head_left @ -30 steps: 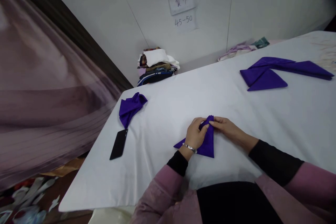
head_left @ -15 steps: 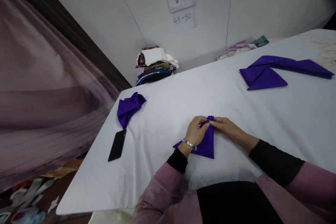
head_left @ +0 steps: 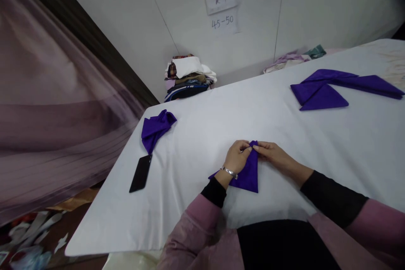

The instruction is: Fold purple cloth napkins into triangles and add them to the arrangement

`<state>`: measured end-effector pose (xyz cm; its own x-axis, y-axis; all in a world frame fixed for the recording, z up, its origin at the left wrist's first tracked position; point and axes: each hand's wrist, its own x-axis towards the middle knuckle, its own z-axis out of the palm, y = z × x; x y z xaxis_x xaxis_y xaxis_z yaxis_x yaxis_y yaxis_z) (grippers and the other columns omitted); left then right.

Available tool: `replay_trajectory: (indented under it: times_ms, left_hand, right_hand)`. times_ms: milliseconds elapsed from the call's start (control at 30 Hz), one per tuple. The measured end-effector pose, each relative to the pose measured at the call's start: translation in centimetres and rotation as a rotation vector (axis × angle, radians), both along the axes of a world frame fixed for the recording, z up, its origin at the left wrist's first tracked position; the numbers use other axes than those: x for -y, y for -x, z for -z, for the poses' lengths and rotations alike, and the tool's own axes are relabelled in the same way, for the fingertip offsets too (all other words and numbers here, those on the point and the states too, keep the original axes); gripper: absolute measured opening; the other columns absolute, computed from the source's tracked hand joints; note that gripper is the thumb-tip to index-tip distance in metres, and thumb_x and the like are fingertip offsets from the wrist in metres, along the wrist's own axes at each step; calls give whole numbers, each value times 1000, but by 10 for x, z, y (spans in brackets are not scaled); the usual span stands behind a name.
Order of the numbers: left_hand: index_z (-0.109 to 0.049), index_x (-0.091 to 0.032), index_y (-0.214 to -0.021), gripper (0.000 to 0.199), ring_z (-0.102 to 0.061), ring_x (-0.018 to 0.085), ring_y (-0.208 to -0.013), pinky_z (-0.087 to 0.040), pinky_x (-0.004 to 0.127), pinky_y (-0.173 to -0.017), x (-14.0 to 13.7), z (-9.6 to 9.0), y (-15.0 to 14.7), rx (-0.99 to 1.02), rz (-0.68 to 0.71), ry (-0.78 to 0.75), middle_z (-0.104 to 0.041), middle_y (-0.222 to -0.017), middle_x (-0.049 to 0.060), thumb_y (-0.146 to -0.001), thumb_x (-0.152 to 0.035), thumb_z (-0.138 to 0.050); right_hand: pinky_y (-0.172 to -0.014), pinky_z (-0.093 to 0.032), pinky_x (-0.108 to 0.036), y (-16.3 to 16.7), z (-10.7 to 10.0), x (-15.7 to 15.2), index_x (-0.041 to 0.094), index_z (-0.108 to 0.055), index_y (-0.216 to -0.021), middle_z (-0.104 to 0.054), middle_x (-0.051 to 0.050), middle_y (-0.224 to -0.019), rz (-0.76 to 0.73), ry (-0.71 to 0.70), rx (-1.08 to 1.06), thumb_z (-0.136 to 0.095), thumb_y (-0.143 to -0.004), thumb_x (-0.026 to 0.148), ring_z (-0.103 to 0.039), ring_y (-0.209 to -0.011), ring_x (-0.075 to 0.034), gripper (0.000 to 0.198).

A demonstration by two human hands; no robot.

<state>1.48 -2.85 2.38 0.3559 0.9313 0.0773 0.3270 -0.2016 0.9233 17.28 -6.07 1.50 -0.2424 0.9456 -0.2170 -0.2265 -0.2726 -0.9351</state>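
Note:
A purple cloth napkin (head_left: 248,177) lies in front of me, its wide end spread toward my body and its narrow far end gathered. My left hand (head_left: 238,156), with a silver bracelet at the wrist, pinches the gathered end from the left and covers part of the cloth. From the right, the thumb and fingers of my right hand (head_left: 268,151) pinch the same end. Both thumbs nearly meet there. The cloth just under the fingertips is hidden.
On the white-covered table (head_left: 202,122), another folded purple napkin (head_left: 156,128) lies left, beside a black phone (head_left: 141,174). Folded purple cloth (head_left: 325,88) lies at the far right. A stack of folded fabrics (head_left: 188,78) stands behind the table's far edge, near the wall.
The gathered tip of the napkin is squeezed down smaller between my fingers. Both hands keep nearly the same place. The whole view has shifted slightly.

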Motion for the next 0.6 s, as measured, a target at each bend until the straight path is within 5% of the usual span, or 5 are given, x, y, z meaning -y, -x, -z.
replay_trajectory:
  times_ms: [300, 600]
  left_hand:
    - [-62, -18, -85, 7, -61, 14, -89, -50, 31, -83, -1, -3, -7, -29, 0, -38, -60, -111, 6, -79, -16, -59]
    - [-64, -17, -75, 8, -60, 17, -96, -48, 34, -87, -4, -5, -9, -37, -5, -63, -62, -107, 7, -80, -16, -57]
  right_hand:
    - [-76, -46, -33, -1, 2, -1, 19, -69, -94, -64, -2, -78, 2, 2, 24, -63, -75, 53, -57, -75, -17, 39]
    - [-76, -45, -32, -1, 2, 1, 19, -68, -87, -61, 0, -74, -12, 23, -24, -62, -77, 51, -56, -73, -15, 34]
